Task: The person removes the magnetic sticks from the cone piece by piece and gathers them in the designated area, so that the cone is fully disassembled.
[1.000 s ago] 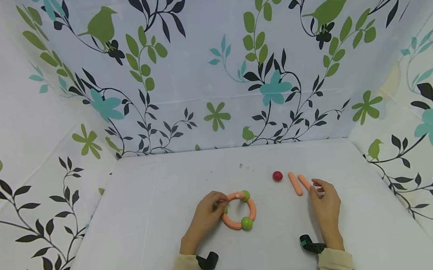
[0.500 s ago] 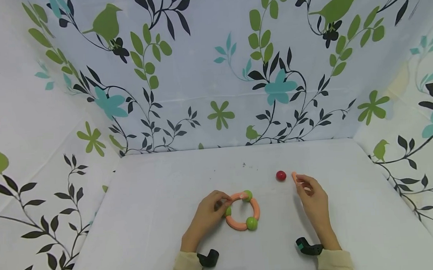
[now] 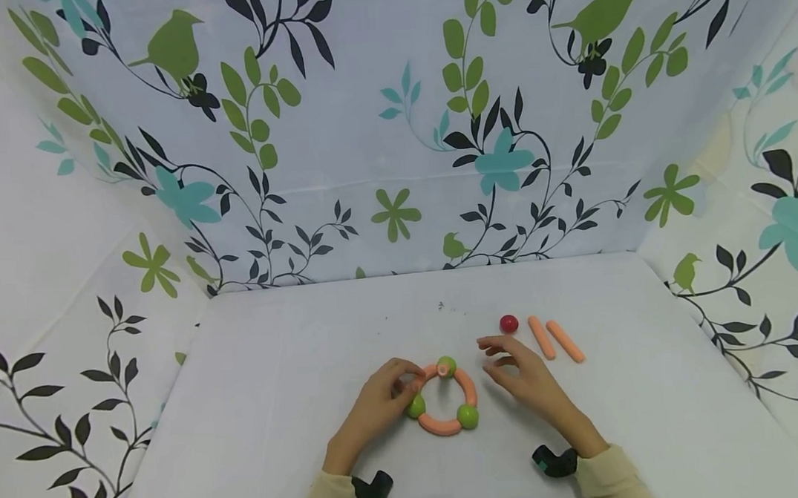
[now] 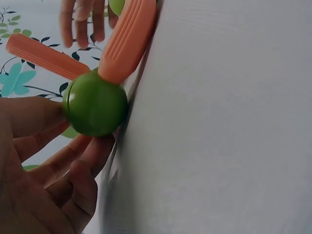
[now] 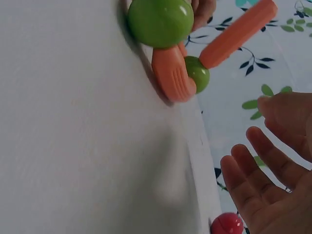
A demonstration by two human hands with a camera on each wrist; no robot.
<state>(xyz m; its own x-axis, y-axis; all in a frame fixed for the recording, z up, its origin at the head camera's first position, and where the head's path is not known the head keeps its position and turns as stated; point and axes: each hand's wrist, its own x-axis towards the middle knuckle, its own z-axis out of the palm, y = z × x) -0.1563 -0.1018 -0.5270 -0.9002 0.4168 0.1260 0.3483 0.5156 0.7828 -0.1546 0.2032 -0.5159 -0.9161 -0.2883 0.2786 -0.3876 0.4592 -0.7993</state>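
A ring of curved orange pieces (image 3: pixel 440 425) and green balls lies on the white table. My left hand (image 3: pixel 382 398) pinches its left green ball (image 4: pixel 95 103) between thumb and fingers. A straight orange rod (image 5: pixel 239 34) stands up from the ring by the far green ball (image 5: pixel 197 74); in the head view only its end shows. My right hand (image 3: pixel 525 373) hovers just right of the ring, fingers spread and holding nothing. Another green ball (image 3: pixel 468 416) sits at the ring's near right. Fingers partly cover the ring's left side.
Beyond my right hand lie a red ball (image 3: pixel 508 324) and two straight orange rods, a left rod (image 3: pixel 541 337) and a right rod (image 3: pixel 566 341). Leaf-and-bird patterned cloth (image 3: pixel 340 133) rises behind and beside the white table (image 3: pixel 296 342).
My right hand has moved left from the loose orange rods to beside the ring; both rods stay on the table. The ring has turned slightly in my left hand.
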